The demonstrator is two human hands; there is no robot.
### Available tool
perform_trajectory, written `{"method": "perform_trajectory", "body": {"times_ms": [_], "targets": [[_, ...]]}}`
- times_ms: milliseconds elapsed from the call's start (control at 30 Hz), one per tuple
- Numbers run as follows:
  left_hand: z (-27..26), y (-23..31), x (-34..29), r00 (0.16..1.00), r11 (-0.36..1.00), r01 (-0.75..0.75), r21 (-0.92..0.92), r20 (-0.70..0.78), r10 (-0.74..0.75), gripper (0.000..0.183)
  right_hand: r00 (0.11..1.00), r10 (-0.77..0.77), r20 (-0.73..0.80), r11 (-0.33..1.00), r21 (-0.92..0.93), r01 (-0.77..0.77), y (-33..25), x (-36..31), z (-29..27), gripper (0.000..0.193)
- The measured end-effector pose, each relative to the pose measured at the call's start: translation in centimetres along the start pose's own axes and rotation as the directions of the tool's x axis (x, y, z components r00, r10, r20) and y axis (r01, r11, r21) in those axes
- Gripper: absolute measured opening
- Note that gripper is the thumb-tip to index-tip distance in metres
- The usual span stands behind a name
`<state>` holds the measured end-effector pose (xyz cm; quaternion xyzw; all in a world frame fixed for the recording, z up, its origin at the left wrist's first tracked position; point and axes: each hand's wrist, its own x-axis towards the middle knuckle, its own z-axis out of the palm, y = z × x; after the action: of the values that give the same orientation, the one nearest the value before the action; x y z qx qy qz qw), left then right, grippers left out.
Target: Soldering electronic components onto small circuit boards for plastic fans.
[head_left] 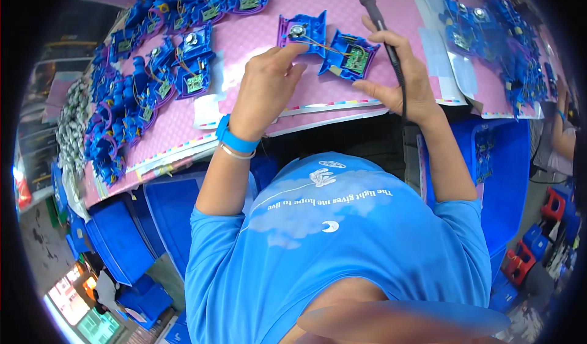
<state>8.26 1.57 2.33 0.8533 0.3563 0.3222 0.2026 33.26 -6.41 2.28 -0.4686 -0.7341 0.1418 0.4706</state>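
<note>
Rows of blue housings (162, 84) with green circuit boards cover the left part of the pink-covered table (244, 33). The left hand (269, 86) has its thumb and forefinger parted, the forefinger at the lower edge of an opened housing's left half (315, 27), which carries a round speaker. Wires run to the right half (350, 57), with its green board; both lie on the table, between the hands. The right hand (405, 69) holds a dark pen-shaped tool (373, 9) between its fingers, thumb near that half's lower corner. Farther right are more blue parts (492, 38).
</note>
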Motion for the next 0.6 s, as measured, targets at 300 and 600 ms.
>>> {"method": "perform_trajectory", "body": {"times_ms": [300, 600], "targets": [[-2.4, -0.3, -1.9, 0.997, 0.999, 0.016, 0.028, 0.070, -0.018, 0.014, 0.998, 0.040, 0.046, 0.999, -0.001, -0.040, -1.7, -1.8, 2.4, 0.071], [-4.1, 1.3, -5.4, 0.906, 0.868, 0.397, -0.298, -0.028, -0.423, 0.023, 0.999, -0.029, 0.032, 0.999, -0.044, 0.030, -3.5, -2.8, 5.6, 0.072]]}}
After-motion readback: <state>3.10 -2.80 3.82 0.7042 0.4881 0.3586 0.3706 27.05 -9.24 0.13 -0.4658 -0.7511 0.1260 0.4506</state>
